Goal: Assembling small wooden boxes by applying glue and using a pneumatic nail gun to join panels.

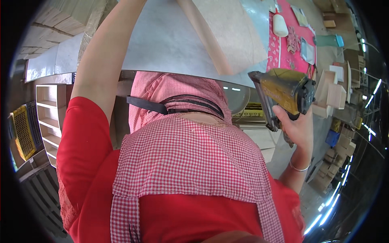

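Note:
My right hand (298,124) is closed round the grip of a worn yellow and black nail gun (282,88). I hold the tool at the right, by the near edge of a grey-topped worktable (162,44). My left forearm (106,48) stretches over the table's left part and runs out at the top of the picture, so the left hand is out of sight. On the tabletop lies a pale wooden box or frame (237,34), whose long side edge slants toward me; its far part is cut off. The nail gun's nose is near its closest corner.
Right of the worktable, a pink cloth (288,52) bears a white bottle (279,25) and a crumpled rag (292,39). Wooden boxes (324,91) stand beyond. At left are a compartmented wooden shelf (50,117), a yellow crate (23,131) and stacked boards (60,24).

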The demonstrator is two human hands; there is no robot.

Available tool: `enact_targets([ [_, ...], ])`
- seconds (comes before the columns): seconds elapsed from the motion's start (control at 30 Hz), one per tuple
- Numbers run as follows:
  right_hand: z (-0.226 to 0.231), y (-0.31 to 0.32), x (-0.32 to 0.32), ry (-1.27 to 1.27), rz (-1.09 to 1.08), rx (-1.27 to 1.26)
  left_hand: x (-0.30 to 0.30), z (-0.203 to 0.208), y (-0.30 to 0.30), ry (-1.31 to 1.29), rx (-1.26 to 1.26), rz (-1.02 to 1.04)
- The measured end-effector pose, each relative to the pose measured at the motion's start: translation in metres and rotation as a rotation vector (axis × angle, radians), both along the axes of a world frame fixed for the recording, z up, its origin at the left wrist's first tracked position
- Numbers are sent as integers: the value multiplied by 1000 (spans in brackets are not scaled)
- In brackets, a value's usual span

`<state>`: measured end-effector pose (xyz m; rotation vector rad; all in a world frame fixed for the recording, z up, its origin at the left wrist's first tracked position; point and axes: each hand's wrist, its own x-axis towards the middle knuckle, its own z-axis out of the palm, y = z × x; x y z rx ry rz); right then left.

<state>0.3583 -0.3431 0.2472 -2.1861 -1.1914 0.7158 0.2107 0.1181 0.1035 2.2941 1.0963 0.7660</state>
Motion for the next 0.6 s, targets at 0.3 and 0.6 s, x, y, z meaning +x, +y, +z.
enact_targets([
  [0.3, 10, 8, 5, 7, 11, 6, -6, -9, -4, -205, -57, 0],
  [0.6, 10, 20, 12, -2, -36, 23, -8, -8, -4, -214, -45, -13],
])
